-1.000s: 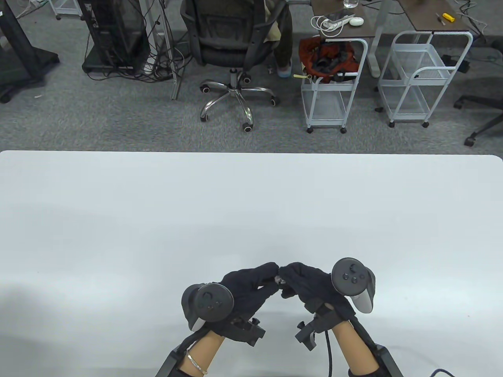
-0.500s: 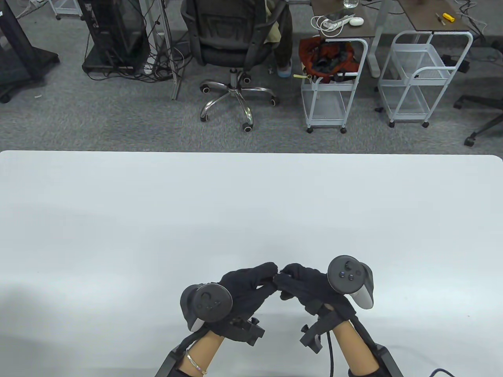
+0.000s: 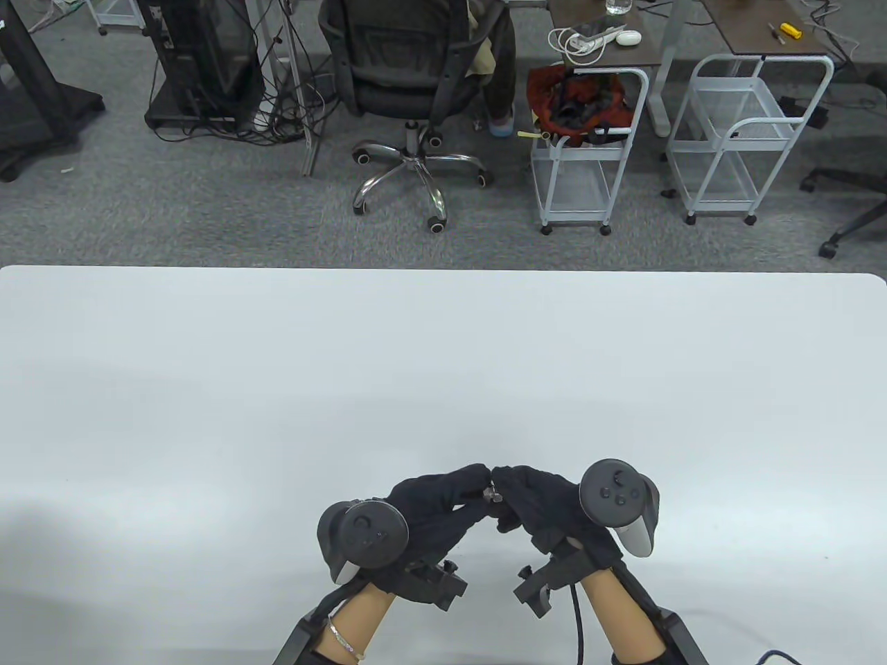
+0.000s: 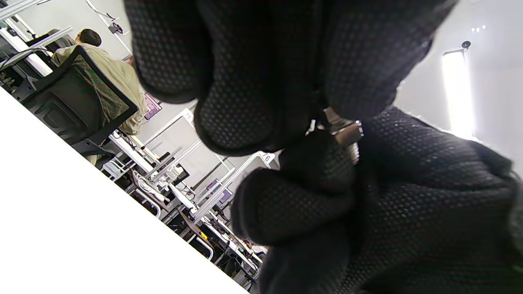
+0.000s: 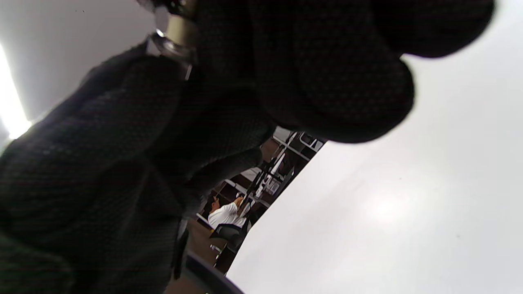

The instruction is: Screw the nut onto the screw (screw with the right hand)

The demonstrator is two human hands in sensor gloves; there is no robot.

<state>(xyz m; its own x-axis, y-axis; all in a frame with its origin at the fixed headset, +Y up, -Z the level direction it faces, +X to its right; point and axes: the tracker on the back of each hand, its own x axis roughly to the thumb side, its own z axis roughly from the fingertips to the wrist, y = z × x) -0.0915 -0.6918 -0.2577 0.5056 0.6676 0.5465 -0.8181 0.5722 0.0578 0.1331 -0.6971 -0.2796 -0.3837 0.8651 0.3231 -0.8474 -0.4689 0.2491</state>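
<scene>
Both hands low centre of table view, fingertips meeting above table (image 3: 443, 346).
Left hand (image 3: 429, 506) pinches screw (image 4: 354, 152).
Right hand (image 3: 537, 502) pinches nut (image 3: 493, 494) at junction.
Judgement: threading under way.
Hold screw rigid, keep nut square to thread, roll in short turns with light push, regrip between turns.
Screw long axis appears to run left-right between the 2 hands; head end hidden.
</scene>
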